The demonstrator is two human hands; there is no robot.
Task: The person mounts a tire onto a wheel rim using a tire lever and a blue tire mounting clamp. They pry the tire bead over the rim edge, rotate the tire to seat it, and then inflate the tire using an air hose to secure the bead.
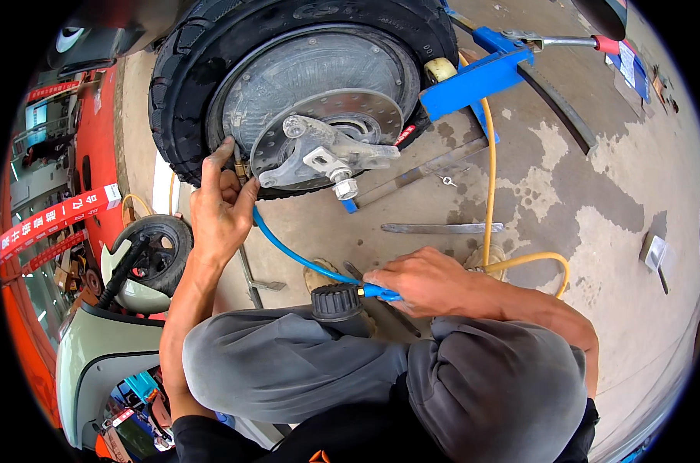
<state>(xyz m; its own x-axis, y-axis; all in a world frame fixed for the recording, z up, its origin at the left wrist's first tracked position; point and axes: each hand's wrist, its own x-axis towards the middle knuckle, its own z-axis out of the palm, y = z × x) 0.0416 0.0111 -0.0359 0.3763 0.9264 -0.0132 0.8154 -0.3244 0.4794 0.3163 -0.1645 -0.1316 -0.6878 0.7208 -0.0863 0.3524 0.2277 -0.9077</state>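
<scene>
A wheel with a black knobbly tire (182, 92) and a grey hub (311, 65) stands in front of me. Its near face carries a brake disc (385, 116) and a metal bracket with a nut. At the rim's lower left, the fingers of my left hand (220, 204) close around a brass-coloured air chuck (240, 165). From there a blue hose (288, 253) curves down to a tire inflator (379, 292) with a round black-cased gauge (337, 302). Gripping that inflator above my knees is my right hand (427, 282), which partly hides it.
A yellow air hose (492, 170) runs down on the right. The wheel rests by a blue metal stand (473, 83). Flat tire levers (442, 228) lie on the stained floor. At left stand a pale green scooter (84, 363) and a small wheel (165, 251).
</scene>
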